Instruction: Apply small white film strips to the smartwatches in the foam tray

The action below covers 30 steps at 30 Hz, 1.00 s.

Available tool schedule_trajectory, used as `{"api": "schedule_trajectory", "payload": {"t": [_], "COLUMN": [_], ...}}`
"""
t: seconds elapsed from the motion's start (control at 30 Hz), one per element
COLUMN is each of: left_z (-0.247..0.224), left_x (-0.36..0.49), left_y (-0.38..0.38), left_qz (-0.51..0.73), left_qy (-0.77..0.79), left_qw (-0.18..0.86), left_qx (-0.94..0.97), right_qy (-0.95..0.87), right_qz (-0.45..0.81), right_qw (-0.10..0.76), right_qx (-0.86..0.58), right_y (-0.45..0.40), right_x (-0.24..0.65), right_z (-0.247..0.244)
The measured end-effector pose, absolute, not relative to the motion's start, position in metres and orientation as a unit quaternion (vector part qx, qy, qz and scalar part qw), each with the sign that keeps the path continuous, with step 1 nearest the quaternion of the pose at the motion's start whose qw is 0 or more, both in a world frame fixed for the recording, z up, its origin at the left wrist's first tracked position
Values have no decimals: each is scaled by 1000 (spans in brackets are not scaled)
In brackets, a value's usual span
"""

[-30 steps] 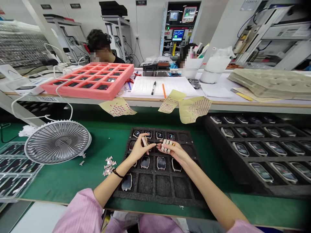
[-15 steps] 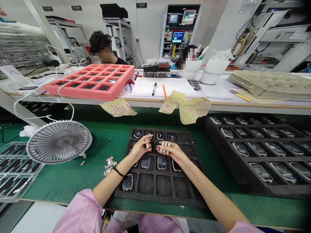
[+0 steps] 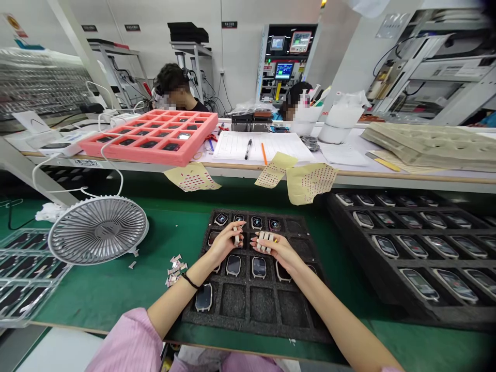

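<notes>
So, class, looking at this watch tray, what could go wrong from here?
The left hand sits right over the watch screens, so bare fingers might smudge them. The white tabs on the right hand could drop into the black foam tray. The desk fan, if running, might scatter the loose tab pile.
</notes>
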<state>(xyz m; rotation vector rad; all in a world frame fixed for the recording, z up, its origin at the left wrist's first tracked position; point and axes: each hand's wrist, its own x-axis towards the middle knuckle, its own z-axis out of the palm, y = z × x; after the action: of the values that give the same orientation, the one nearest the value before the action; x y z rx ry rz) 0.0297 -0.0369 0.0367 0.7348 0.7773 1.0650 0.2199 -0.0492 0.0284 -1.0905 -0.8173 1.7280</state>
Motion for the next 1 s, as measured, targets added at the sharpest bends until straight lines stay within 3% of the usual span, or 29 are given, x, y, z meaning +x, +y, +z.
{"api": "schedule_trajectory", "payload": {"t": [1.0], "left_z": [39], "left_x": [29], "left_y": [-34], "left_qz": [483], "left_qy": [382], "left_qw": [702], "left_qx": [356], "right_qy": [-324], "right_qz": [709], "right_qw": [469], "right_qx": [-415], "right_y": [-44], "right_x": [220], "right_z": [26]}}
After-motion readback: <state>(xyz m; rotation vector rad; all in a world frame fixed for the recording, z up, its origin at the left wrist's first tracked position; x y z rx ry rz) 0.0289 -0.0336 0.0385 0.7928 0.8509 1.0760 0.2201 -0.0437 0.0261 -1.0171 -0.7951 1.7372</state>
